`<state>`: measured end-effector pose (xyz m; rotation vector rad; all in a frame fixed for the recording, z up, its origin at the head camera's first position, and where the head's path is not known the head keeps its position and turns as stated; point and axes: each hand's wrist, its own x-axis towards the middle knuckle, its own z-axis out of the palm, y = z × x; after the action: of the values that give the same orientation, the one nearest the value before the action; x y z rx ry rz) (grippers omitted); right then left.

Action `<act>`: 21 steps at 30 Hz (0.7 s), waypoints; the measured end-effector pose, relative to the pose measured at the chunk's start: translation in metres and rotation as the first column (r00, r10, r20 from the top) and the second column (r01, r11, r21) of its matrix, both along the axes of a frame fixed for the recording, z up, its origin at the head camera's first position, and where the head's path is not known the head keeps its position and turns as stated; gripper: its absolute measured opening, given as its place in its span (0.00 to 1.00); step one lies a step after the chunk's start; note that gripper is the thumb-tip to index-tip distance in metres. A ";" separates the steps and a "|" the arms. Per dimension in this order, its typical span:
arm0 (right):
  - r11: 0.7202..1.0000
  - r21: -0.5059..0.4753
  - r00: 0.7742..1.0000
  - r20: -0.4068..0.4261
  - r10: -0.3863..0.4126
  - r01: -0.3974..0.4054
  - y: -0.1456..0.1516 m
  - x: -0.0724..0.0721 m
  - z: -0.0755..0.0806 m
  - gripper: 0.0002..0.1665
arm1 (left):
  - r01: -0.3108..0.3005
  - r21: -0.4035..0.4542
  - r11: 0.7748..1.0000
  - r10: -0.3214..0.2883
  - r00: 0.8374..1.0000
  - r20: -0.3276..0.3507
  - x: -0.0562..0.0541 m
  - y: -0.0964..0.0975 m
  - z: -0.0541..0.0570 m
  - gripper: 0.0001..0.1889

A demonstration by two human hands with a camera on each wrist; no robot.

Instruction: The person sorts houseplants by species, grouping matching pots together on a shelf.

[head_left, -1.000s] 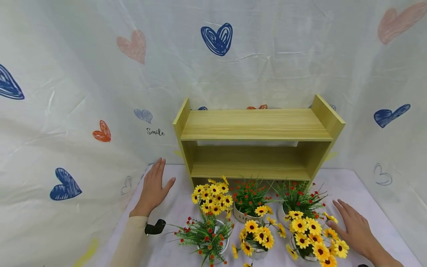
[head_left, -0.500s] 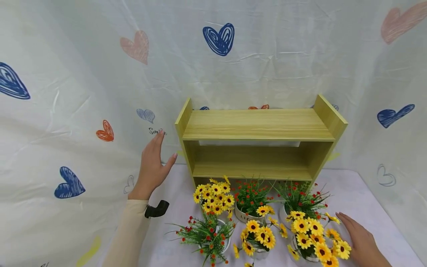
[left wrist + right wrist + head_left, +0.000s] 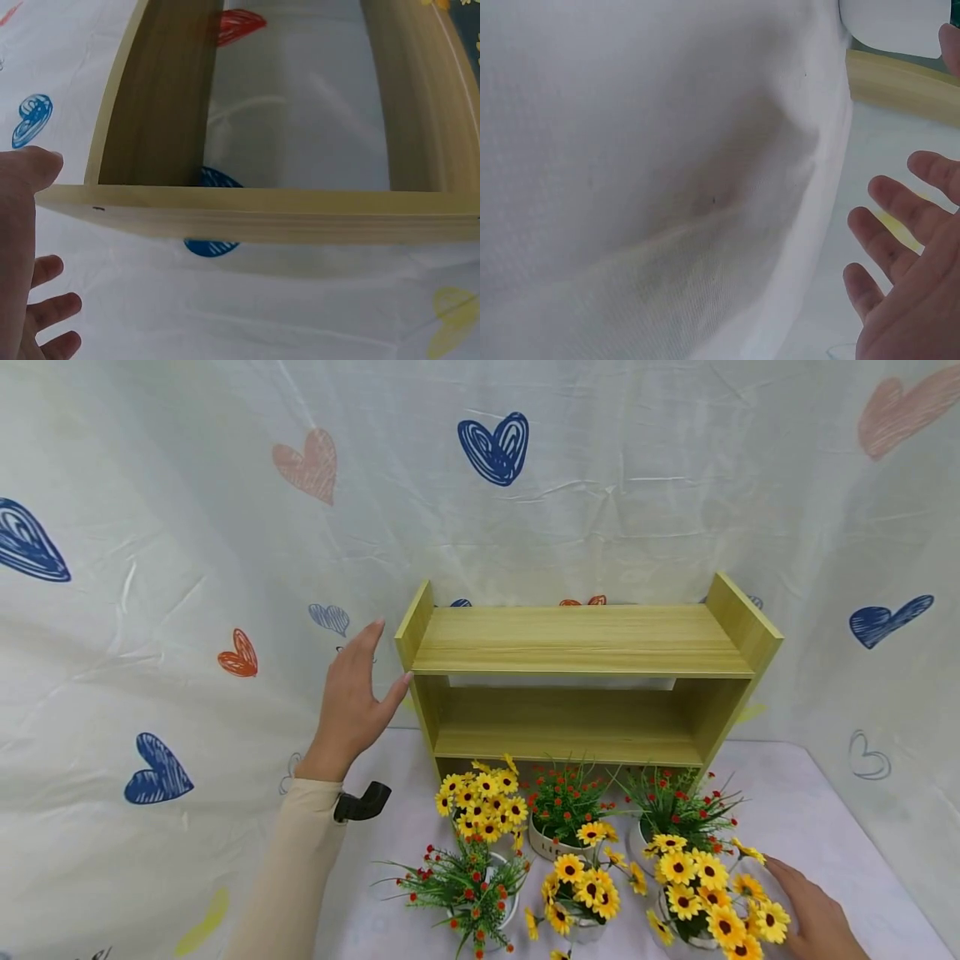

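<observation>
My left hand (image 3: 348, 706) is raised beside the left side panel of the wooden shelf (image 3: 577, 643), thumb tip right at the panel's edge in the head view. Its fingers are spread and hold nothing; in the left wrist view the thumb (image 3: 39, 166) lies near the shelf's corner. Low on the right, my right hand (image 3: 813, 910) is beside a pot of yellow sunflowers (image 3: 705, 893), its fingertips partly hidden behind the blooms. The right wrist view shows those fingers (image 3: 900, 214) spread, with nothing between them.
Potted flowers stand before the shelf: yellow sunflowers (image 3: 483, 802), red-flowered grass (image 3: 566, 802), another grass pot (image 3: 675, 806), front-left grass (image 3: 472, 893) and middle sunflowers (image 3: 581, 893). A white cloth covers the table (image 3: 780, 777). Behind hangs a heart-printed curtain (image 3: 600, 510).
My left hand has risen from the table's left side to the shelf's upper left side. My right hand has drawn slightly down, close against the right sunflowers.
</observation>
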<state>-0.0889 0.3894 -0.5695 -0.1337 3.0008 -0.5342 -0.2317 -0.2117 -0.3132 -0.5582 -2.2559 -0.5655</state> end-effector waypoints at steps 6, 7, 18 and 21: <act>0.997 -0.056 0.982 0.181 -0.043 0.054 -0.002 0.006 0.003 0.47 | 0.004 -0.041 0.999 -0.006 0.999 -0.039 -0.003 0.008 0.006 0.39; 0.997 -0.060 0.983 0.178 -0.039 0.050 -0.001 0.006 0.001 0.48 | 0.001 -0.046 0.999 -0.003 0.999 -0.035 -0.003 0.009 0.007 0.38; 0.997 -0.074 0.999 0.047 0.012 -0.009 0.003 0.010 -0.007 0.49 | 0.002 -0.041 0.999 -0.003 1.000 -0.019 -0.005 0.017 0.013 0.33; 0.995 -0.095 0.997 0.070 0.012 -0.005 0.002 0.011 -0.006 0.51 | 0.003 -0.028 1.000 -0.003 1.000 -0.012 -0.005 0.019 0.013 0.32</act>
<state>-0.0781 0.3911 -0.5751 -0.1318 2.9057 -0.6665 -0.2372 -0.1922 -0.3002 -0.5780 -2.2557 -0.5312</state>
